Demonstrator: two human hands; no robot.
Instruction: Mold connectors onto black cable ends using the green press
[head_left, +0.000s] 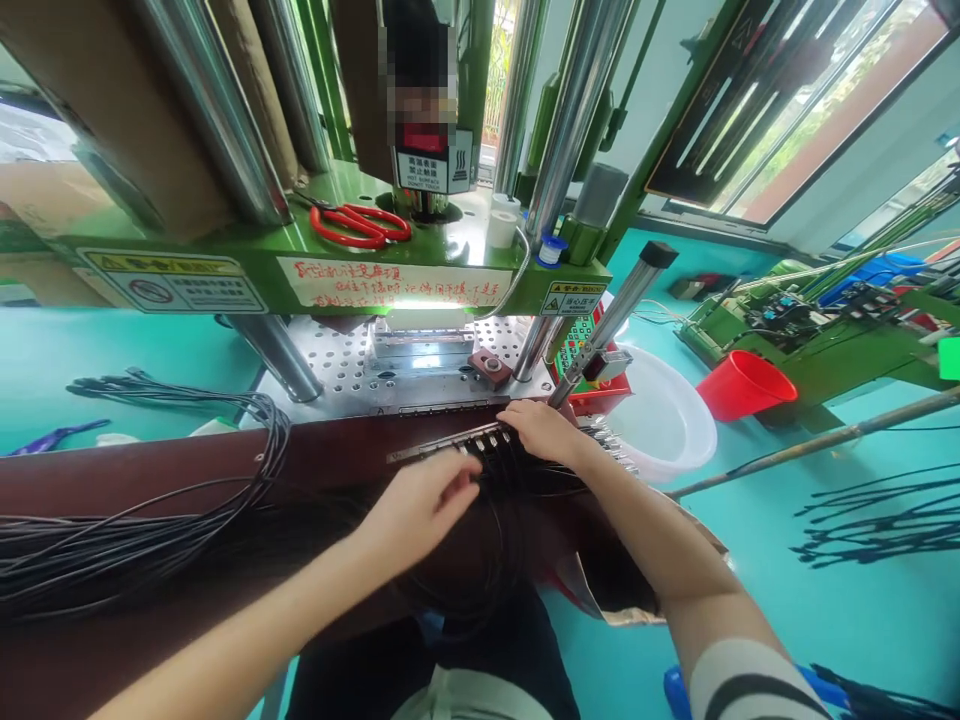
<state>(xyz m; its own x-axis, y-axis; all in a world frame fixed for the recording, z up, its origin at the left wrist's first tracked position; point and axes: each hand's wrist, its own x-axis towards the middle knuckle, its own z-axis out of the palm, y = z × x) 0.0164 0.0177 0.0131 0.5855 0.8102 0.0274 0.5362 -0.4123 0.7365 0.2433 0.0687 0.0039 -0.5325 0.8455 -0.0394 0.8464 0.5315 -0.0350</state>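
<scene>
A narrow metal strip [427,449] with a row of silver connector ends [491,438] lies on the dark red bench in front of the press. Black cables [504,490] run from these ends towards me. My left hand [420,500] is over the near side of the row, slightly blurred, with curled fingers at the connectors; what they pinch is hidden. At the strip's right end, my right hand [546,432] has its fingers bent down on the strip, and its grip is covered from view. More connector ends [604,435] stick out right of that wrist.
A green press [450,262] with steel columns stands ahead, red-handled scissors [360,226] on its ledge. Beneath is a perforated metal plate [341,362] with a mould block [424,350]. A cable bundle [150,540] covers the bench's left. Right are a white tub [675,400] and red bucket [746,385].
</scene>
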